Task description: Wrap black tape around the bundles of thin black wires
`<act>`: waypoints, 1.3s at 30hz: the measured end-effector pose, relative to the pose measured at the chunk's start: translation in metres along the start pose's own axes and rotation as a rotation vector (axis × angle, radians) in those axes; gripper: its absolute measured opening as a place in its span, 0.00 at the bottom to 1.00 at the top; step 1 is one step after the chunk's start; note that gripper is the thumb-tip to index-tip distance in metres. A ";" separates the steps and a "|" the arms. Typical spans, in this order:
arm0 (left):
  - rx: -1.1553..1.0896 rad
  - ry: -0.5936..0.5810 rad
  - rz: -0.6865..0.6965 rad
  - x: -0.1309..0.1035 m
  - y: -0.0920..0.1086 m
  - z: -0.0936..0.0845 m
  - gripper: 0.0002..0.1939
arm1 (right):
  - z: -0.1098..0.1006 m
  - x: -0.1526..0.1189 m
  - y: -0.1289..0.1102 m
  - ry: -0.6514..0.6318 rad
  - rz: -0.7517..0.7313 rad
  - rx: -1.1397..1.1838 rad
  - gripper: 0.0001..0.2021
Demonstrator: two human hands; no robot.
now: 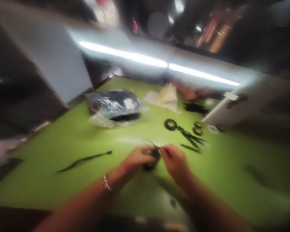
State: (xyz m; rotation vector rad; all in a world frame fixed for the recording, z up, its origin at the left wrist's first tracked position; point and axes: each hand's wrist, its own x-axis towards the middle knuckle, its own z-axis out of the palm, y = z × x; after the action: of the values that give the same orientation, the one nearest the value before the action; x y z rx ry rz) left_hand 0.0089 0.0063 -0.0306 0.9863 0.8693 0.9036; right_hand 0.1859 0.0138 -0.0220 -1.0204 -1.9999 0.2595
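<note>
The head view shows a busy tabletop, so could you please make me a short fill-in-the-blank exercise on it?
1. The tabletop is coloured ____.
2. The bracelet is worn on the person's ____ wrist.
3. The small dark piece is between the fingers of ____ hands.
4. In the picture, the large black roll lies to the ____ of the clear plastic bag.

Missing words: green; left; both; right.

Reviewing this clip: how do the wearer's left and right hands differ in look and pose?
The left hand has a bracelet at its wrist; none shows on the right hand.
The left hand grips a dark object, too blurred to identify, from its left, while the right hand seems to pinch at its upper right edge.
Both are bare, over the green table.
</note>
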 end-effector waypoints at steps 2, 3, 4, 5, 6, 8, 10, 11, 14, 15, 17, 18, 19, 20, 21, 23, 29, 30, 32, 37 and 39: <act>0.067 0.058 0.079 -0.001 0.004 0.003 0.08 | 0.001 -0.002 -0.002 0.000 -0.008 0.019 0.05; 0.117 0.106 0.126 -0.001 0.005 0.004 0.08 | 0.001 -0.002 -0.003 -0.002 -0.012 0.025 0.05; 0.170 0.152 0.170 -0.002 0.006 0.005 0.09 | 0.001 -0.003 -0.004 -0.006 -0.013 0.026 0.04; 0.222 0.191 0.208 -0.002 0.006 0.006 0.10 | 0.001 -0.003 -0.005 -0.010 -0.013 0.021 0.04; 0.271 0.219 0.243 -0.002 0.006 0.006 0.10 | 0.001 -0.004 -0.006 -0.016 -0.014 0.013 0.04; 0.400 0.259 0.323 -0.002 0.004 0.005 0.10 | 0.001 -0.004 -0.007 -0.025 -0.018 -0.007 0.04; 0.573 0.314 0.424 -0.002 0.001 0.004 0.09 | 0.002 -0.004 -0.008 -0.026 -0.033 -0.028 0.05; 0.639 0.341 0.470 -0.002 0.000 0.003 0.08 | 0.002 -0.004 -0.008 -0.021 -0.042 -0.042 0.05; 0.593 0.344 0.506 -0.003 -0.001 0.004 0.08 | 0.002 -0.004 -0.008 -0.003 -0.061 -0.088 0.05; 0.510 0.321 0.471 -0.003 -0.001 0.004 0.08 | 0.002 -0.004 -0.008 -0.003 -0.063 -0.099 0.05; 0.331 0.271 0.352 -0.002 -0.001 0.004 0.09 | 0.000 -0.004 -0.008 -0.010 -0.067 -0.113 0.04; 0.256 0.250 0.290 -0.001 -0.001 0.004 0.09 | -0.001 -0.003 -0.007 -0.014 -0.070 -0.118 0.04; 0.197 0.227 0.235 -0.001 -0.001 0.002 0.10 | -0.001 -0.003 -0.007 -0.018 -0.074 -0.121 0.04; 0.152 0.199 0.187 0.000 -0.001 0.001 0.11 | -0.002 -0.003 -0.007 -0.022 -0.077 -0.124 0.04; 0.119 0.169 0.146 0.000 -0.001 -0.001 0.12 | -0.002 -0.003 -0.007 -0.024 -0.079 -0.127 0.04; 0.075 0.126 0.080 -0.001 0.001 -0.004 0.14 | -0.002 -0.003 -0.007 -0.020 -0.091 -0.138 0.04; -0.009 0.112 0.025 -0.006 0.014 0.000 0.15 | 0.001 -0.004 -0.004 0.007 -0.139 -0.224 0.05; -0.027 0.108 0.024 -0.007 0.016 0.002 0.18 | 0.002 -0.005 -0.004 0.005 -0.144 -0.237 0.05; -0.040 0.123 0.009 -0.007 0.018 0.004 0.24 | 0.002 -0.005 -0.004 0.007 -0.162 -0.258 0.06; 0.026 0.216 -0.005 -0.006 0.013 0.003 0.22 | 0.002 -0.005 -0.008 0.027 -0.236 -0.307 0.06; 0.010 0.205 -0.011 -0.004 0.010 0.001 0.23 | 0.002 -0.003 -0.008 0.042 -0.297 -0.346 0.06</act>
State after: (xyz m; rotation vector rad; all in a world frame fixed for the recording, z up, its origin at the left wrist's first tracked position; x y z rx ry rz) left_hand 0.0062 0.0046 -0.0202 0.9072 1.0518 1.0042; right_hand 0.1809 0.0065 -0.0208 -0.9080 -2.1697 -0.2745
